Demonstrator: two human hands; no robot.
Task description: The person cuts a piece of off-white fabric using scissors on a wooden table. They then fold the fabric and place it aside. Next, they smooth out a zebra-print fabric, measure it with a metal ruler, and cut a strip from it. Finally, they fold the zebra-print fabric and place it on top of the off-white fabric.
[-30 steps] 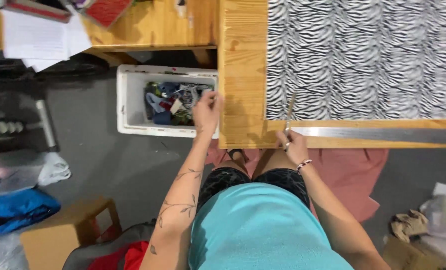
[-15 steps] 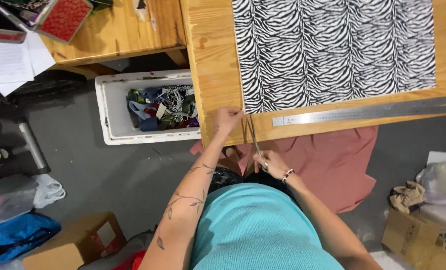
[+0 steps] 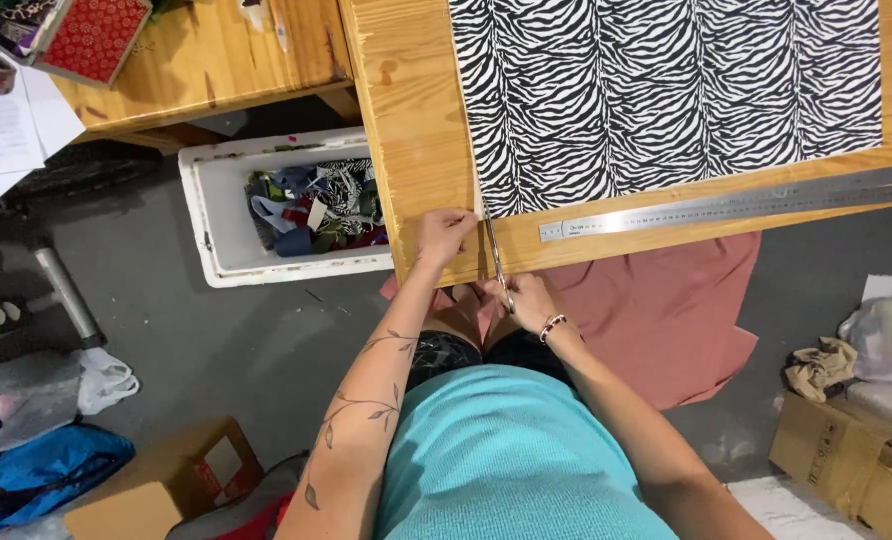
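Observation:
A zebra-print fabric (image 3: 656, 90) lies flat on a wooden table (image 3: 416, 130). My left hand (image 3: 444, 232) pinches the fabric's near left corner at the table's front edge. My right hand (image 3: 528, 300) grips a pair of scissors (image 3: 495, 252), whose blades point up at that same corner, right beside my left fingers. A long steel ruler (image 3: 736, 205) lies along the table's front edge, just below the fabric's near hem.
A white bin (image 3: 216, 230) of fabric scraps stands on the floor left of the table. A reddish cloth (image 3: 666, 310) hangs below the table edge. Another wooden table (image 3: 206, 70) holds a red box and papers. Cardboard boxes and bags sit on the floor.
The view has shifted, so the table now sits further right and higher. My left hand has stayed at the fabric corner. The scissors have come up closer to that corner.

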